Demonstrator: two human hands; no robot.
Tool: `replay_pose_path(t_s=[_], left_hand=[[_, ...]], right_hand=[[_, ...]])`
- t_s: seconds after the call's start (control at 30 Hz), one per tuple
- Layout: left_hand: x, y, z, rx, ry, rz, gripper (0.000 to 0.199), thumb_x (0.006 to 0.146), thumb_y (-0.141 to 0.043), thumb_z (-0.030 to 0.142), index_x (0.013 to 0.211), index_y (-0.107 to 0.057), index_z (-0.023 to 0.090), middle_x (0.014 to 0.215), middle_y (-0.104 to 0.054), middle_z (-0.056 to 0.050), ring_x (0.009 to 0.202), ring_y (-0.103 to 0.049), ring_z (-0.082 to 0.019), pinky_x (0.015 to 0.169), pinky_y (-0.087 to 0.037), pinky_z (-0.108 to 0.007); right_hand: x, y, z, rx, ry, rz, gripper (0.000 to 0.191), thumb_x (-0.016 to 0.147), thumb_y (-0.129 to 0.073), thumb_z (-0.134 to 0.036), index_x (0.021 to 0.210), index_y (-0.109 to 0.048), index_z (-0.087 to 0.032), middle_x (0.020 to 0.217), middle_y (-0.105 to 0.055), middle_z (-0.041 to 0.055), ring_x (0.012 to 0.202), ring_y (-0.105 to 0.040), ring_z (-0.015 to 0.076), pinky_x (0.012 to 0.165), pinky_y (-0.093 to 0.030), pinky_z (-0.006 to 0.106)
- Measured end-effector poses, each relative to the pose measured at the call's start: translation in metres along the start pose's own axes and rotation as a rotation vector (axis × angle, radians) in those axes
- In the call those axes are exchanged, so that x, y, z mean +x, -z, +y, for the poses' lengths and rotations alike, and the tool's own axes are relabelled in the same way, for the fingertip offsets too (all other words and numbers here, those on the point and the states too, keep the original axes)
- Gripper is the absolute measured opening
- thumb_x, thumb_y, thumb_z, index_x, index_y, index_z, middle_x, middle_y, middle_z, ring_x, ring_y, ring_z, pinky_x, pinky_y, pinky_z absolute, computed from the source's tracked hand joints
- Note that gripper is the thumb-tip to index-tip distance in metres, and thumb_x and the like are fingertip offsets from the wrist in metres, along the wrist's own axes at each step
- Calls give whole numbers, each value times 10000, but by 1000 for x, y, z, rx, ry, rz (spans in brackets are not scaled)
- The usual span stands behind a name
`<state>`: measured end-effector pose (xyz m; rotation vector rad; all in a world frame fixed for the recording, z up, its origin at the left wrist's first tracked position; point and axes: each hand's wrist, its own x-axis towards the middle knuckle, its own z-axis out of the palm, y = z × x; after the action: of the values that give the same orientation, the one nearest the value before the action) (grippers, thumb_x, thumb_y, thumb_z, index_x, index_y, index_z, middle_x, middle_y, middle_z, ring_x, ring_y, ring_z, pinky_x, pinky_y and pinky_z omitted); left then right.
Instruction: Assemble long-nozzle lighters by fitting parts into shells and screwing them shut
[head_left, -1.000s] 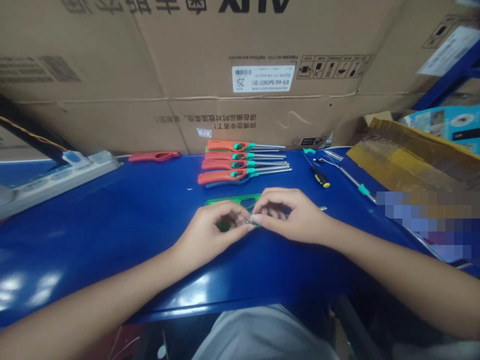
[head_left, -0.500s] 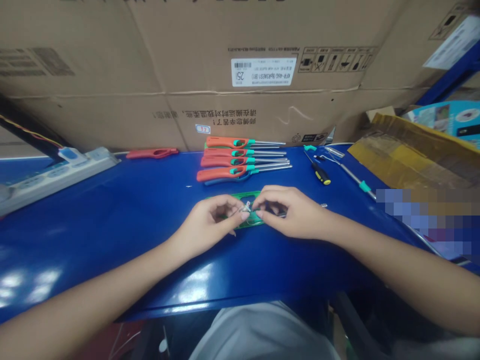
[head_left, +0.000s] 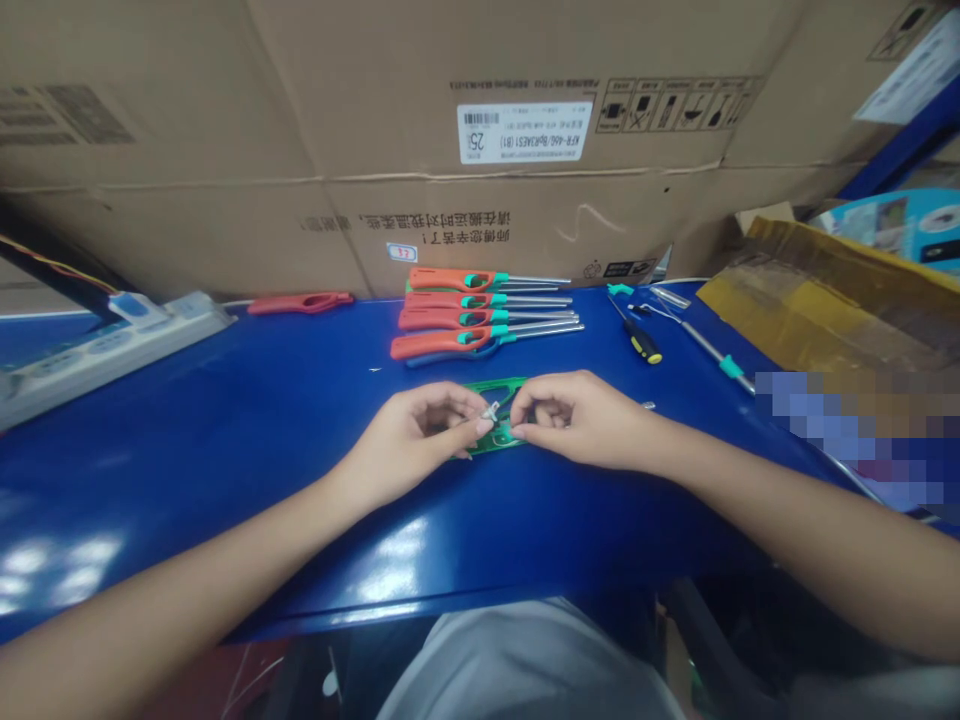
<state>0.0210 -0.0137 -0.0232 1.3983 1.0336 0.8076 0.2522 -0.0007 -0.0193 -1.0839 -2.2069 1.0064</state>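
Note:
A green lighter casing (head_left: pixel 495 384) lies on the blue table beneath both hands, its inner side up and partly covered by them. Between thumb and forefinger, my left hand (head_left: pixel 431 422) pinches a small pale part (head_left: pixel 490 411) above the casing. My right hand (head_left: pixel 581 420) is closed just to the right, its thumb and fingertips pinched together over the casing's right part. What those right fingers hold, if anything, is too small to make out. A thin wire seems to run near the fingertips inside the casing.
Several orange-handled gas lighters (head_left: pixel 442 345) lie stacked behind my hands. A red casing (head_left: pixel 300 303) and a power strip (head_left: pixel 112 345) are at left. At right are a black-and-yellow screwdriver (head_left: pixel 641 342), a metal lighter tube (head_left: pixel 709 350) and an opened cardboard box (head_left: pixel 810 310).
My fingertips have moved slightly apart, the left one leftward with the small pale part. More of the green casing shows between them. The camera view has shifted a little.

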Motion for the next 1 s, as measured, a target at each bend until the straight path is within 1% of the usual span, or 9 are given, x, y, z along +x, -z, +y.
replay_pose_path(t_s=[0.07,0.13,0.23,0.3,0.47,0.63,0.8,1.0], left_hand=[[-1,0,0,36,-10,-3,333,747,-843,365,945,-701,137,830,-702,-35,717,-660,-137,629,-599,-252],[-1,0,0,65,-13,-1,321,750,-839,358,934,-702,134,838,-704,-42,709,-650,-135,622,-591,-251],[-1,1,0,87,-10,-7,320,759,-829,368,938,-703,135,849,-707,-48,706,-648,-137,622,-584,-254],[0,1,-1,106,-19,-13,321,767,-820,377,944,-703,136,850,-708,-48,710,-650,-139,634,-580,-258],[2,2,-4,145,-53,-12,314,782,-802,392,942,-700,142,847,-704,-41,724,-661,-149,650,-578,-270],[2,3,-5,142,-49,-7,320,776,-805,391,939,-695,138,833,-694,-38,720,-655,-149,652,-573,-272],[2,3,-5,140,-53,-24,307,779,-808,370,945,-703,134,846,-698,-41,713,-634,-134,649,-544,-255],[3,3,-7,147,-74,-31,290,783,-809,362,936,-707,137,849,-701,-44,707,-620,-133,651,-528,-259]], right_hand=[[2,1,3,156,-111,-60,78,850,-696,-222,860,-656,-156,529,-532,-73,471,-487,66,499,-387,193],[4,1,7,306,-170,-117,139,849,-710,-268,874,-636,-153,541,-575,-59,470,-541,78,488,-441,196],[7,1,13,437,-193,-154,239,813,-764,-335,883,-631,-149,574,-585,-56,486,-570,85,459,-494,199],[9,0,15,478,-178,-146,277,813,-772,-373,894,-634,-147,592,-584,-55,497,-571,82,447,-508,195],[9,-3,17,484,-90,-100,315,847,-749,-438,902,-688,-134,646,-599,-32,501,-553,71,431,-507,189],[9,-3,18,440,-40,-91,309,853,-749,-436,884,-730,-128,726,-619,-8,509,-552,62,433,-495,187],[9,-2,19,454,-30,-89,265,848,-759,-387,880,-731,-125,748,-610,-16,468,-540,45,414,-467,176],[8,-2,23,432,-14,-75,269,840,-770,-400,892,-747,-138,774,-638,-6,458,-539,44,417,-455,182]])
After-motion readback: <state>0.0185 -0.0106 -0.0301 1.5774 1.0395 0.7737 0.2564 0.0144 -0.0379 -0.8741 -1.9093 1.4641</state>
